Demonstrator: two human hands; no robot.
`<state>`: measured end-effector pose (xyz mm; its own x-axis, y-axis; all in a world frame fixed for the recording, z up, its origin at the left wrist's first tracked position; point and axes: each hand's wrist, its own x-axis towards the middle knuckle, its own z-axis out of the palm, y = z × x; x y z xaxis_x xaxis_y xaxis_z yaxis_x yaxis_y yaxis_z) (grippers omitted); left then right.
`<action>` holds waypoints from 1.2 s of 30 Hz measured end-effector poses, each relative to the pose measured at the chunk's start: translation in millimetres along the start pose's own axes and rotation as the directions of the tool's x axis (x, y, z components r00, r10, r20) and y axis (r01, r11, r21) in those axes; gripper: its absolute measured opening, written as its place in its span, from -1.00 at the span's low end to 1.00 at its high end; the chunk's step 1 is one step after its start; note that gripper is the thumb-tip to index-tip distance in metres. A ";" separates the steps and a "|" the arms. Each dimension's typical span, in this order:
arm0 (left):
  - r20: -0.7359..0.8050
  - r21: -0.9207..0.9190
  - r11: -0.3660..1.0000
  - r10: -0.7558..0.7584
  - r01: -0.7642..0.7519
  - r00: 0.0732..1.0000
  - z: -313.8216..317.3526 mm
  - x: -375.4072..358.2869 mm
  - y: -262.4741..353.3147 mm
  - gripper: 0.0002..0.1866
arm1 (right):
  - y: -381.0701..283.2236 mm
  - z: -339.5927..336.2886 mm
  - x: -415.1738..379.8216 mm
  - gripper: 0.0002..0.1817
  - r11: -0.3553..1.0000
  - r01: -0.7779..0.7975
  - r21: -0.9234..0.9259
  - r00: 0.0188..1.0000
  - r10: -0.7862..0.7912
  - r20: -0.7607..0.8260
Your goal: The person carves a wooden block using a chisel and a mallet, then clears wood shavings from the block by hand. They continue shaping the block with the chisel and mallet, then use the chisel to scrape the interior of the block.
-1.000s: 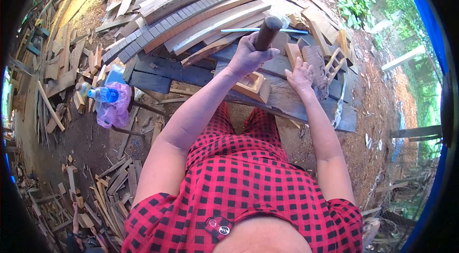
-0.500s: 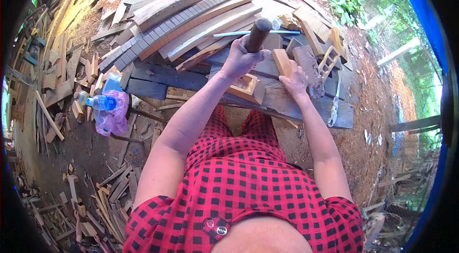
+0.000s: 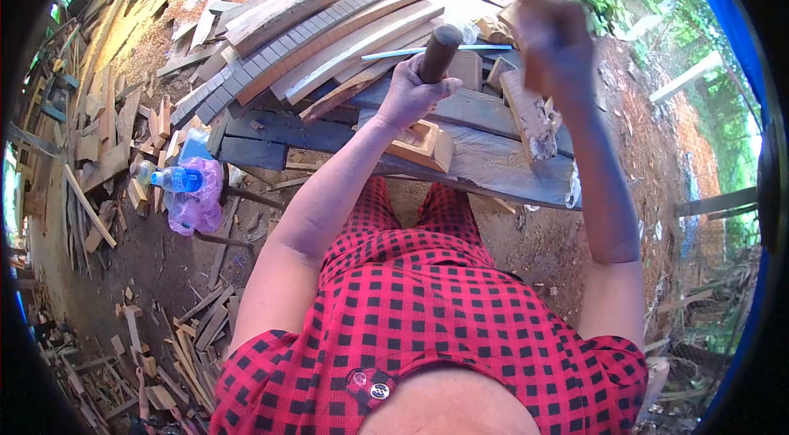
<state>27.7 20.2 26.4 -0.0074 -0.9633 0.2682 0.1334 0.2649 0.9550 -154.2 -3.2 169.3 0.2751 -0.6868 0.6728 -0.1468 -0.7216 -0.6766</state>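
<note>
My left hand (image 3: 409,96) is closed around a thick dark cylindrical handle (image 3: 441,53), whose rounded end points up. Just below that hand, a light wooden piece with a rectangular hollow (image 3: 426,145) rests on the dark plank bench (image 3: 481,147). My right hand (image 3: 559,44) is raised over the right part of the bench, smeared by motion. It grips a blurred brown wooden piece (image 3: 536,65) that extends above and below the fingers.
Long curved boards (image 3: 329,40) are stacked beyond the bench. A rough wood block (image 3: 530,118) lies at its right. Bottles (image 3: 177,179) and a pink plastic bag (image 3: 196,209) are on the left. Wood scraps (image 3: 205,316) cover the ground at lower left.
My right hand has lifted up and to the right off the bench, taking the wooden block with it. My left hand has shifted slightly left, still around the handle.
</note>
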 end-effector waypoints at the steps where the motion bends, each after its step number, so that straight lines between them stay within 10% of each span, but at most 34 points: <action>1: -0.003 0.022 0.999 -0.045 0.045 0.999 -0.7 -1.5 2.3 -0.72 | 3.7 6.4 -7.4 -0.35 0.978 -0.078 -0.192 0.966 0.122 0.226; 3: -0.007 0.014 0.999 -0.038 0.038 0.999 -1.8 -4.9 0.4 -0.73 | 2.0 2.2 -5.8 -0.31 0.962 -0.217 -0.168 0.855 0.271 0.442; 5: -0.003 0.004 1.000 -0.030 0.030 1.000 -2.2 -4.9 0.7 -0.73 | -20.7 -10.3 11.2 -0.28 0.928 -0.306 -0.212 0.880 0.361 0.308; 11: 0.006 -0.024 0.999 -0.044 0.044 0.999 -1.0 -4.5 4.9 -0.73 | -56.0 -21.0 28.5 -0.62 0.972 0.095 0.215 0.991 -0.072 -0.112; 14: -0.011 -0.014 1.000 -0.018 0.018 1.000 -0.5 -3.2 -1.8 -0.74 | -6.4 5.7 -4.8 -0.39 0.929 -0.124 -0.348 0.891 0.258 0.374; 16: -0.008 0.019 1.000 0.008 -0.008 1.000 -2.7 -4.9 -2.1 -0.74 | -7.8 -2.5 8.3 -0.24 0.912 -0.262 -0.315 0.750 0.398 0.528; 19: -0.004 -0.008 0.999 -0.051 0.051 0.999 -1.3 -8.5 4.2 -0.74 | -32.6 -21.5 36.3 -0.39 0.849 -0.403 -0.340 0.862 0.478 0.171; 21: -0.005 -0.016 0.998 -0.054 0.054 0.999 -0.6 -7.2 2.2 -0.74 | -37.2 -36.4 45.2 -0.62 0.999 -0.045 0.010 0.992 0.044 0.118; 23: -0.004 -0.016 0.998 -0.059 0.059 0.998 -0.8 -4.4 2.2 -0.74 | -36.6 -27.4 34.2 -0.60 0.970 -0.063 0.233 0.998 0.066 -0.004; 26: -0.011 -0.021 1.000 -0.014 0.014 1.000 -1.5 -3.4 -1.5 -0.73 | -21.2 12.2 -5.2 -0.29 0.896 -0.155 -0.416 0.787 0.366 0.496; 28: 0.008 -0.032 0.999 -0.008 0.008 1.000 -2.8 -4.7 -0.2 -0.74 | 6.9 6.8 -5.7 -0.26 0.982 -0.082 -0.170 0.836 0.160 0.525; 31: -0.011 0.005 1.000 0.029 -0.029 1.000 -1.7 -9.3 -2.8 -0.81 | 25.1 -0.1 -1.2 -0.32 0.856 -0.517 -0.015 0.812 0.496 0.308; 33: -0.050 -0.002 0.998 0.056 -0.056 0.997 -0.2 -6.5 -1.9 -0.79 | 86.4 -0.2 -17.2 -0.41 0.808 -0.506 -0.303 0.801 0.570 0.183; 36: -0.032 -0.015 1.000 0.019 -0.019 0.999 -0.4 -7.3 -1.3 -0.78 | 129.3 11.8 -62.1 -0.47 0.565 -0.697 -0.441 0.554 0.815 0.168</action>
<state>28.0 26.8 23.2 0.0268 -0.9590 0.2821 0.1488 0.2828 0.9476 -179.1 -52.8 36.5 0.1923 -0.9543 -0.2287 -0.6938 0.0326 -0.7194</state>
